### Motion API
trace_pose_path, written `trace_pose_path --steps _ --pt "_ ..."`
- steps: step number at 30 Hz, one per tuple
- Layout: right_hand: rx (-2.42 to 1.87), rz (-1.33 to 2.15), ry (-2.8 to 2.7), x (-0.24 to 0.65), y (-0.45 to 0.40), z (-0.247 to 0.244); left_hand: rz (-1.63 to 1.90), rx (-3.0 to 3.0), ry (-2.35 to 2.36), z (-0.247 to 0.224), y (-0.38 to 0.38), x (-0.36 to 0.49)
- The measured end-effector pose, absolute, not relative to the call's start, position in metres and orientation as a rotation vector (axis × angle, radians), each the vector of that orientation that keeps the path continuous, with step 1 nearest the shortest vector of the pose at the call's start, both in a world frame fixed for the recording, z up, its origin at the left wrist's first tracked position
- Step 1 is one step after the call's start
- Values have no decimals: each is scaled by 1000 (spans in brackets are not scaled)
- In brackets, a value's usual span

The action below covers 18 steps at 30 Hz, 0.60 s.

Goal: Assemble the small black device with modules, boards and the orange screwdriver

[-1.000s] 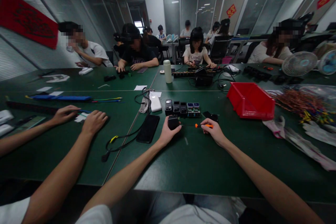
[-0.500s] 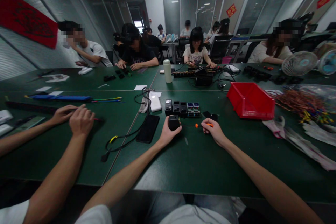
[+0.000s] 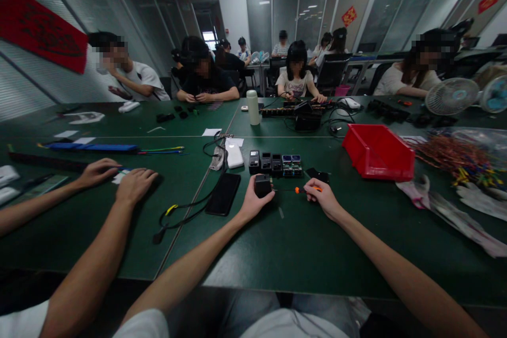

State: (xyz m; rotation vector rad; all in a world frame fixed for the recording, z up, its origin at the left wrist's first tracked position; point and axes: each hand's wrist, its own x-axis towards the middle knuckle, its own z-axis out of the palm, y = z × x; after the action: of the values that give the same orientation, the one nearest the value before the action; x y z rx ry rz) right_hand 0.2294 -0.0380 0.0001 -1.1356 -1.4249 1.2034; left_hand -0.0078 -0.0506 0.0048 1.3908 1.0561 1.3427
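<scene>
My left hand point(image 3: 253, 200) is closed around a small black box-shaped device point(image 3: 262, 186), whose right side shows metal terminals. Between the fingers of my right hand point(image 3: 321, 196) is the orange handle of a screwdriver point(image 3: 303, 190). Its thin shaft points left at the terminal side of the device; whether the tip touches a screw is too small to tell. Just behind stand several black modules point(image 3: 266, 162) in a row, with open circuit-board units point(image 3: 292, 165) at the row's right end. A flat black piece point(image 3: 318, 175) lies beyond my right hand.
A red bin point(image 3: 380, 153) stands to the right, near gloves point(image 3: 447, 211) and a heap of wires point(image 3: 463, 153). Left of me lie a smartphone point(image 3: 223, 194), a black cable point(image 3: 186, 219) and a white device point(image 3: 234, 154). A co-worker's hands point(image 3: 134, 185) rest farther left. A bottle point(image 3: 252, 108) stands behind.
My hands stay almost in place, still holding the device and screwdriver. At the left, the co-worker's nearer hand has opened out and moved right, lying flatter on the table.
</scene>
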Motion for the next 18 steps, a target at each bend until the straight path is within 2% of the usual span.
trace_pose_path --steps 18 --pt "-1150 1210 -1433 229 -38 1 1327 1456 1019 1 -51 -9"
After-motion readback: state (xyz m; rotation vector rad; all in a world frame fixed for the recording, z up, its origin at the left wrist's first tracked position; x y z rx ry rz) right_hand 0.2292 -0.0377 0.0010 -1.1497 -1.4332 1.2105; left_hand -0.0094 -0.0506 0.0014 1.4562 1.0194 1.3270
